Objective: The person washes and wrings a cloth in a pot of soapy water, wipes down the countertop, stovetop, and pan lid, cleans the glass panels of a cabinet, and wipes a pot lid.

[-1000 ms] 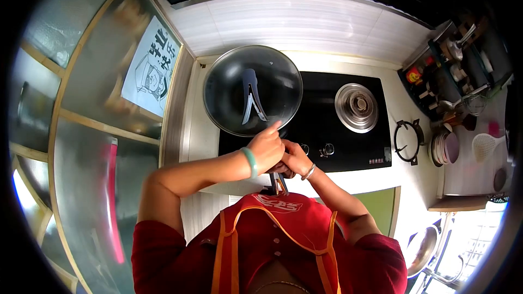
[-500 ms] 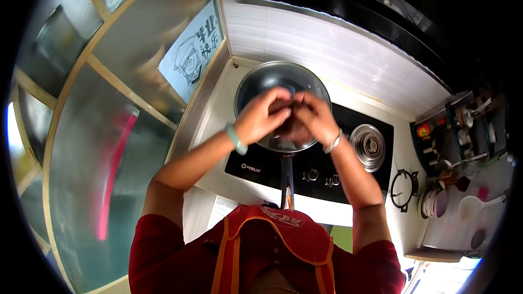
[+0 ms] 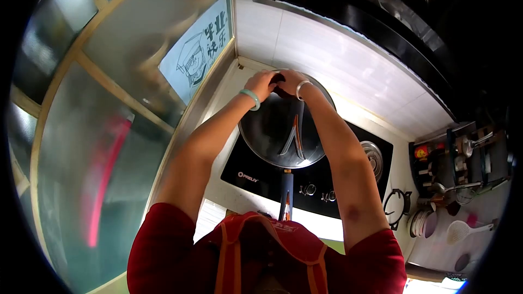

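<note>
A frying pan stands on the hob with its handle pointing towards me. Over it lies a round, dark, glossy lid, with what looks like the handle's reflection across its middle. My left hand, a green bangle on its wrist, has curled fingers at the lid's far side. Beside it, my right hand, wearing a pale bangle, is closed the same way. Their fingertips meet around a dark patch I cannot make out. Whether they grip the lid's rim or a knob is hidden.
The black hob carries a second burner on the right, partly behind my forearm. A pan support ring and hanging utensils, including a white skimmer, are at the right. Glazed framed panels border the left. A range hood overhangs the back.
Both hands have moved away from me, from above the lid's middle to its far side, and their fingertips have come together. More of the lid shows now. The view has shifted slightly.
</note>
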`<state>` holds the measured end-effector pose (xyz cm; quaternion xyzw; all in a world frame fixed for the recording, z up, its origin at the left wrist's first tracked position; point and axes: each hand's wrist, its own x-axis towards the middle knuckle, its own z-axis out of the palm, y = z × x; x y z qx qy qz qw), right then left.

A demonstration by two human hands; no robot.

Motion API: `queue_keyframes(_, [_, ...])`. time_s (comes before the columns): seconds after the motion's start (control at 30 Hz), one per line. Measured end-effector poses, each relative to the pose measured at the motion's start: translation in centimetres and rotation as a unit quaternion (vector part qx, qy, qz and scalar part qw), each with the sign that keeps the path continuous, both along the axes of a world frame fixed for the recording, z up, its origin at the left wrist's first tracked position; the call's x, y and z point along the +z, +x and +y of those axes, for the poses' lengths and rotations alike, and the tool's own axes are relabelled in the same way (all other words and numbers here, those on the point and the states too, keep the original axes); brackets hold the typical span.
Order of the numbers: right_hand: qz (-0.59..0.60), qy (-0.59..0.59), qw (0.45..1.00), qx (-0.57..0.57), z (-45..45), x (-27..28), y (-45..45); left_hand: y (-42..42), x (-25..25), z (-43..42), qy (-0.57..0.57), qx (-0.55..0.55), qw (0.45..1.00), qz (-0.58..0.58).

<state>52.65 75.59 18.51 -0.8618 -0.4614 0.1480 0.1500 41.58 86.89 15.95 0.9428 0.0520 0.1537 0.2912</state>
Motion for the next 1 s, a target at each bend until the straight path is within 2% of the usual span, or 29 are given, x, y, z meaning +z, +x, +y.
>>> queue_keyframes(0.03, [-0.058, -0.049, 0.996, 0.045, 0.6, 1.0, -1.4, -0.9, -0.4, 0.3, -0.002, 0.000, 0.999, -0.033])
queue_keyframes(0.07, [-0.051, -0.063, 0.996, 0.025, 0.7, 1.9, -3.1, -1.7, -0.7, 0.5, -0.003, -0.001, 0.998, -0.067])
queue_keyframes(0.13, [-0.062, -0.105, 0.992, 0.002, 0.9, 2.9, -6.5, -4.8, 0.4, -0.2, -0.010, 0.014, 0.998, -0.061])
queue_keyframes(0.2, [-0.080, -0.146, 0.984, 0.065, 0.4, 4.7, -9.7, -7.7, 0.4, -0.6, 0.028, 0.018, 0.998, -0.046])
queue_keyframes(0.33, [-0.116, -0.155, 0.978, 0.081, -1.2, 3.2, -14.6, -13.1, -0.2, -3.1, 0.024, 0.027, 0.995, -0.088])
queue_keyframes(0.4, [-0.178, -0.138, 0.972, 0.061, -2.8, 2.6, -17.8, -15.2, -0.8, -4.2, 0.007, 0.040, 0.994, -0.098])
queue_keyframes(0.47, [-0.172, -0.074, 0.982, 0.008, -4.2, 1.3, -20.3, -17.1, -0.6, -6.1, -0.019, 0.051, 0.994, -0.098])
queue_keyframes(0.53, [-0.185, -0.077, 0.980, 0.008, -5.8, 1.7, -22.3, -18.5, -1.4, -7.6, -0.040, 0.048, 0.990, -0.123])
queue_keyframes(0.57, [-0.204, 0.018, 0.978, 0.024, -6.9, -0.8, -22.3, -19.0, -2.1, -8.2, -0.046, 0.041, 0.989, -0.137])
queue_keyframes(0.6, [-0.207, 0.019, 0.978, 0.020, -7.4, -0.5, -23.0, -19.4, -3.0, -8.6, -0.052, 0.032, 0.987, -0.151])
queue_keyframes(0.67, [-0.226, -0.054, 0.973, 0.010, -8.1, 0.1, -24.3, -19.9, -4.0, -9.4, -0.076, 0.010, 0.986, -0.149])
queue_keyframes(0.73, [-0.242, -0.068, 0.968, -0.005, -9.0, -1.2, -24.8, -20.2, -4.5, -10.2, -0.114, 0.006, 0.983, -0.144])
queue_keyframes(0.83, [-0.274, 0.045, 0.959, -0.051, -10.3, -3.0, -25.2, -20.1, -5.3, -10.7, -0.147, -0.030, 0.978, -0.145])
queue_keyframes(0.87, [-0.273, 0.043, 0.959, -0.061, -11.2, -3.2, -25.5, -20.2, -5.5, -11.2, -0.154, -0.038, 0.976, -0.152])
queue_keyframes(0.93, [-0.210, 0.024, 0.975, -0.069, -12.8, -0.4, -26.7, -21.2, -2.9, -12.7, -0.173, -0.046, 0.975, -0.130])
queue_keyframes(0.97, [-0.194, 0.055, 0.975, -0.091, -13.6, -0.9, -26.6, -21.2, -3.3, -13.2, -0.192, -0.073, 0.971, -0.119])
queue_keyframes(1.0, [-0.133, 0.023, 0.980, -0.144, -13.8, 2.2, -27.4, -21.2, -3.7, -13.6, -0.211, -0.101, 0.966, -0.109])
